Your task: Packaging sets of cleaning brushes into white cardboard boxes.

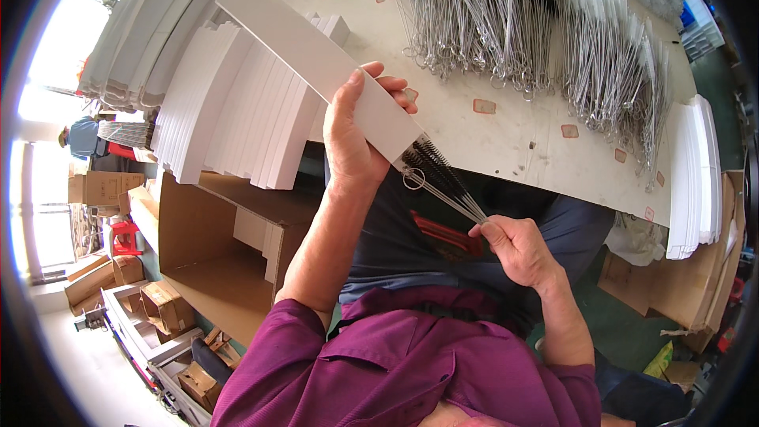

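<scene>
While my left hand [352, 138] clamped a long white card sleeve [316, 59] above the worktop's [514, 142] near edge, my right hand [518, 249] pinched the wire handles of a black brush bundle [439, 178] entering its lower end. Item: white sleeve stacks [237, 103], left edge. Item: loose wire brushes [545, 39], far side. Item: open carton [229, 253] below.
</scene>
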The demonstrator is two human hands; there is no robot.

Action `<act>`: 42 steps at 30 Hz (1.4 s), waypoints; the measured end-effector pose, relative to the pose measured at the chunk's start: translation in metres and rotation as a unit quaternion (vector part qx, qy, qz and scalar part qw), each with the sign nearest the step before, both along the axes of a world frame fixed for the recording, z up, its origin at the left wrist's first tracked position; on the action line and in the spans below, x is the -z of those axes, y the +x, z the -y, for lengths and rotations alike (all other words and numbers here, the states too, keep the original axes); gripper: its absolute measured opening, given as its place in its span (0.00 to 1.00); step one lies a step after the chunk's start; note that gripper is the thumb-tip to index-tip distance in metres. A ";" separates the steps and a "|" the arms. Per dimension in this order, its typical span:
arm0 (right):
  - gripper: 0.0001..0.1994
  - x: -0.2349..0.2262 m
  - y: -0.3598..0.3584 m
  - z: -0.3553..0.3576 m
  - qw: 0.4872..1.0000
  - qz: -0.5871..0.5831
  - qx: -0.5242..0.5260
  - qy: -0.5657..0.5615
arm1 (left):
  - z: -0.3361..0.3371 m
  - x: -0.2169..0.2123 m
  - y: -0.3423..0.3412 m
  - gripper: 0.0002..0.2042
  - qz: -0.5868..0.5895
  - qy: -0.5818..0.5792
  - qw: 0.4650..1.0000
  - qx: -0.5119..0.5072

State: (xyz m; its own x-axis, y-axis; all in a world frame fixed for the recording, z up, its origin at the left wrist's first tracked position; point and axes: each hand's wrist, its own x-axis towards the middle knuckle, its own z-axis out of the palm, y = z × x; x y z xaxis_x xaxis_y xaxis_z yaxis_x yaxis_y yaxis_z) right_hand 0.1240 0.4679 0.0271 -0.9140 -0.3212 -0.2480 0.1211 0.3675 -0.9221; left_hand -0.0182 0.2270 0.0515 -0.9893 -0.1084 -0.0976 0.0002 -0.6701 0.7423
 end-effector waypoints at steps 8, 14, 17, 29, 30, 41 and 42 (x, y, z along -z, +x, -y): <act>0.19 -0.009 -0.025 -0.025 0.989 0.134 -0.054 -0.036 | 0.004 0.014 0.003 0.22 0.009 0.026 0.993 0.119; 0.19 -0.014 -0.023 -0.007 0.999 0.014 -0.020 0.048 | -0.009 0.019 0.005 0.22 0.058 0.033 0.998 -0.003; 0.17 -0.007 -0.021 -0.001 0.999 -0.001 -0.003 0.050 | -0.009 0.022 0.007 0.22 0.039 0.023 0.999 0.028; 0.14 0.004 -0.041 0.025 0.999 -0.043 0.009 0.025 | -0.040 0.038 0.041 0.22 0.042 -0.018 0.996 0.080; 0.15 0.006 -0.046 0.028 0.997 -0.069 0.031 -0.010 | -0.042 0.038 0.043 0.23 0.027 -0.026 0.996 0.080; 0.24 0.002 -0.055 0.034 0.974 0.027 0.068 -0.212 | -0.035 0.042 0.064 0.27 -0.004 -0.093 0.992 0.086; 0.25 0.006 -0.054 0.033 0.978 0.006 0.070 -0.195 | -0.036 0.042 0.066 0.27 -0.004 -0.092 0.992 0.088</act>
